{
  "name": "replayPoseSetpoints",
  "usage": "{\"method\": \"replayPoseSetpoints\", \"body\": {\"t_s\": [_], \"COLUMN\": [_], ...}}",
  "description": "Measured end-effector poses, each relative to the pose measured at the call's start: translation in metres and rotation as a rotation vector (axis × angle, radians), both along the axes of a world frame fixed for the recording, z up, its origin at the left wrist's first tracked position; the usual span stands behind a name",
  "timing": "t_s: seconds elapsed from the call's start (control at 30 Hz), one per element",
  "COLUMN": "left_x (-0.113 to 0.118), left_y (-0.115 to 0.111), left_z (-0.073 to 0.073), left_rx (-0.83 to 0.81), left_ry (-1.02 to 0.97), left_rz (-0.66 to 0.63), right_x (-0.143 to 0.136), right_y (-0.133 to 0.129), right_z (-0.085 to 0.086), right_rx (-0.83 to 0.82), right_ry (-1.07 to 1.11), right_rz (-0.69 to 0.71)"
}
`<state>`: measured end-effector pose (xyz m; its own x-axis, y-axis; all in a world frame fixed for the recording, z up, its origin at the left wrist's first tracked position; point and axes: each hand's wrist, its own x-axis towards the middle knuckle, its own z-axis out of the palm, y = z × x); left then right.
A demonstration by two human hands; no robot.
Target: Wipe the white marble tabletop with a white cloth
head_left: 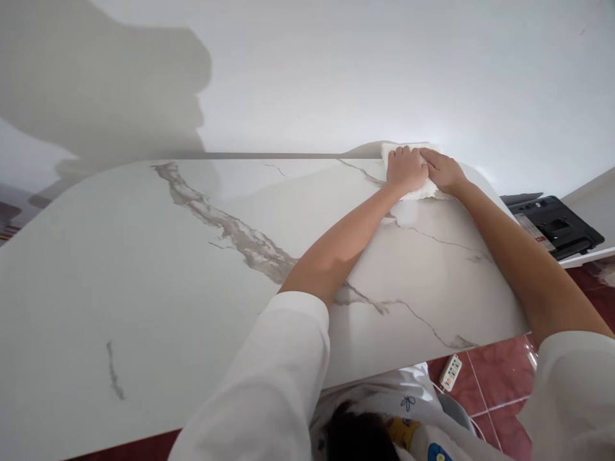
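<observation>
A white cloth [417, 190] lies at the far right corner of a white marble table [144, 269] with grey veins. My left hand [406, 169] presses flat on the cloth, fingers curled over it. Beside it, my right hand [444, 169] also rests on the cloth, its fingers touching the left hand. Both arms stretch out across the tabletop in white sleeves. Most of the cloth is hidden under the two hands.
A white wall stands just behind the table. A black printer [557, 225] sits on a low white surface at the right. A white power strip [450, 372] lies on the red tiled floor [490, 384] by the table's near edge.
</observation>
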<state>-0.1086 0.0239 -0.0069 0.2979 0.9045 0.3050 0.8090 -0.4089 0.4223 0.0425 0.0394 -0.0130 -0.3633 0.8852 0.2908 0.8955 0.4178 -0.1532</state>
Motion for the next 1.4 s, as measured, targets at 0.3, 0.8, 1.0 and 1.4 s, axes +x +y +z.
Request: {"method": "replayPoseSetpoints", "body": {"t_s": [0.3,0.8,1.0,1.4], "left_x": [0.001,0.005,0.000,-0.009], "left_y": [-0.018,-0.117,-0.161,-0.234], "left_z": [0.003,0.008,0.008,0.010], "left_rx": [0.013,0.028,0.037,0.026], "left_ry": [0.043,0.111,0.143,0.160], "left_rz": [0.007,-0.019,-0.028,-0.028], "right_x": [0.001,0.012,0.010,0.000], "right_y": [-0.008,-0.107,-0.153,-0.229], "right_z": [0.000,-0.002,-0.005,-0.002], "right_rx": [0.000,0.004,0.010,0.009], "right_ry": [-0.030,-0.024,-0.019,-0.037], "right_rz": [0.010,0.037,0.028,0.075]}}
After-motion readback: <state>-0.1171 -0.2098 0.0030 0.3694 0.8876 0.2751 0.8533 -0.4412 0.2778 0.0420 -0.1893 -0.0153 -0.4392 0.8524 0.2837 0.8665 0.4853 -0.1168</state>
